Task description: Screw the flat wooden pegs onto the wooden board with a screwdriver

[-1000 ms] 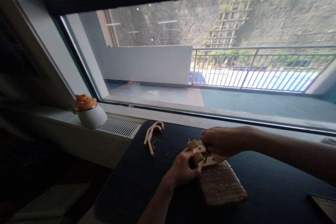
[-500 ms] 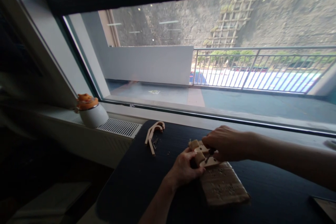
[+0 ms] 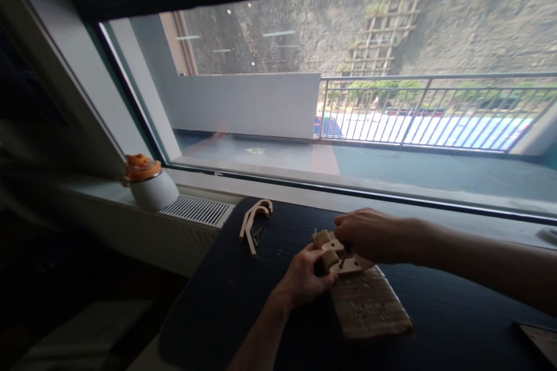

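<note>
at pale wood [image 3: 350, 268], tool [image 3: 344, 259] (mostly hidden)

The small tool [image 3: 344, 259] leans a little more than a second ago, its upper end farther right above the pale wooden piece [image 3: 350, 267]. The right hand [image 3: 365, 236] curled round it has shifted slightly with it. Against half a second ago, the table [image 3: 217, 301] sits slightly farther left in view.
</note>
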{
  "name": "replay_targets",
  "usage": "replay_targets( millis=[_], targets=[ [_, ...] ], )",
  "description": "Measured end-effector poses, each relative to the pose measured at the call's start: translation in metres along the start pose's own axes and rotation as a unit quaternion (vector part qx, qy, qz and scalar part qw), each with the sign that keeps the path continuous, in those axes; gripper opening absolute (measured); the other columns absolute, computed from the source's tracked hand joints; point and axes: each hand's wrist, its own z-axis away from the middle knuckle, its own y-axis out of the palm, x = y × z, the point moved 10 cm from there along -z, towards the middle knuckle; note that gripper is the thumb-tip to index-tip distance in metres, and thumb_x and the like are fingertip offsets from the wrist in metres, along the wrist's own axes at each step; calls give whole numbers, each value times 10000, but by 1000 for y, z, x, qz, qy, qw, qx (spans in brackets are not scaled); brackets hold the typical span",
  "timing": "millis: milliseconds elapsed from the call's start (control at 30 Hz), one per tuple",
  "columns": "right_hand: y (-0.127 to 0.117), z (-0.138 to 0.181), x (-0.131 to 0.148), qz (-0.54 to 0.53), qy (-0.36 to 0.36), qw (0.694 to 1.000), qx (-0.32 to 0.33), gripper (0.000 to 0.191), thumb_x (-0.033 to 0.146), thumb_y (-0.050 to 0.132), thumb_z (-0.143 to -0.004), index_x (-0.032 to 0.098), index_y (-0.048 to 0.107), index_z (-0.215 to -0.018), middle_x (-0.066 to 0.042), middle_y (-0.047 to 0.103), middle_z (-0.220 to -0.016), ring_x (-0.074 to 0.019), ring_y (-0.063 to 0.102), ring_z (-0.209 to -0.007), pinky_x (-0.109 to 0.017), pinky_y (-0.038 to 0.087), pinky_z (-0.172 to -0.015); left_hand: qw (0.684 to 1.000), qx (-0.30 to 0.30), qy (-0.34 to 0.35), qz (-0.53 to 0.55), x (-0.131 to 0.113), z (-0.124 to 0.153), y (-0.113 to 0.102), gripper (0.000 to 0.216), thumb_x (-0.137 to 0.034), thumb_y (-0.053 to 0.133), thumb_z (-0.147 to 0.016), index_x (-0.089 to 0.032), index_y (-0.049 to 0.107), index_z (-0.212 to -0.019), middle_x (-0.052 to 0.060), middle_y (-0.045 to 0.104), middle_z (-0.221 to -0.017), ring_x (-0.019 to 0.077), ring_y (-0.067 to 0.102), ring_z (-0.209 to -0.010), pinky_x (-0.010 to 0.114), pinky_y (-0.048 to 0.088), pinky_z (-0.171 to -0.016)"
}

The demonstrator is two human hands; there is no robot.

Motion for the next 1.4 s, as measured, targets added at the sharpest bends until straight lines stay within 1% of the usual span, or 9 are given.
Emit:
replay_targets(
  millis=[300, 400, 600, 733, 900, 1000, 1133, 1233, 1400],
  targets=[
    [2, 1, -12, 12, 58, 998, -7, 186, 249, 557, -808, 144, 692, -881, -118, 710, -852, -252, 664, -789, -294, 356, -590, 1000, -9, -11, -6, 2, 0, -1, 279, -228, 707, -707, -195, 701, -985, 38, 605, -1148, 195, 591, -1029, 247, 458, -930],
    [-3, 6, -9, -9, 43, 999, -11, 219, 171, 594, -732, 173, 681, -934, -91, 699, -907, -235, 655, -804, -279, 343, -581, 1000, -10, -10, -7, 2, 0, -1, 283, -224, 709, -704, -199, 701, -986, 34, 604, -1143, 193, 590, -1023, 249, 458, -925],
    [0, 7, -3, -13, 5, 1000, -6, 177, 63, 543, -732, 154, 675, -807, -81, 658, -919, -176, 629, -746, -255, 326, -562, 1000, -11, -16, -4, 2, 0, -1, 277, -224, 707, -709, -202, 698, -985, 26, 609, -1125, 186, 591, -1012, 238, 459, -910],
    [4, 3, -4, -1, 7, 1000, -19, 182, 83, 540, -770, 140, 663, -892, -98, 657, -931, -194, 637, -760, -262, 328, -566, 1000, -7, -14, 0, 1, 0, -1, 270, -227, 711, -708, -197, 700, -976, 29, 607, -1143, 185, 593, -1012, 235, 458, -915],
    [3, 3, -5, 18, 29, 999, -16, 168, 181, 510, -845, 132, 670, -863, -106, 697, -843, -224, 660, -750, -277, 318, -557, 1000, -10, -17, -7, 1, 0, -1, 276, -228, 709, -706, -190, 702, -980, 39, 610, -1147, 199, 590, -1027, 251, 460, -928],
    [-1, 7, -4, 3, 29, 999, -17, 155, 198, 567, -800, 149, 668, -906, -95, 698, -863, -238, 661, -783, -278, 322, -559, 1000, -8, -18, -7, 1, 0, -1, 314, -231, 705, -713, -199, 696, -1025, 39, 605, -1164, 205, 587, -1044, 259, 458, -940],
    [-5, 12, -2, -9, 18, 1000, -16, 178, 101, 585, -729, 157, 666, -878, -78, 659, -926, -189, 635, -739, -262, 314, -540, 1000, -5, -14, -3, 1, 0, -1, 290, -236, 708, -715, -201, 700, -1002, 35, 605, -1157, 203, 585, -1037, 254, 460, -928],
    [-5, 11, 0, -9, 4, 1000, -19, 164, 51, 554, -724, 144, 668, -796, -70, 640, -900, -149, 602, -684, -249, 309, -534, 1000, -7, -16, 0, 1, 0, -1, 275, -222, 706, -710, -196, 700, -984, 32, 604, -1147, 197, 585, -1024, 245, 461, -914],
    [0, 6, 1, -2, 3, 1000, -13, 153, 61, 550, -758, 125, 680, -808, -84, 635, -887, -133, 575, -660, -244, 302, -534, 1000, -9, -15, -4, 1, 0, 0, 250, -218, 706, -708, -185, 703, -956, 32, 606, -1129, 184, 590, -986, 245, 460, -910]
  ],
)
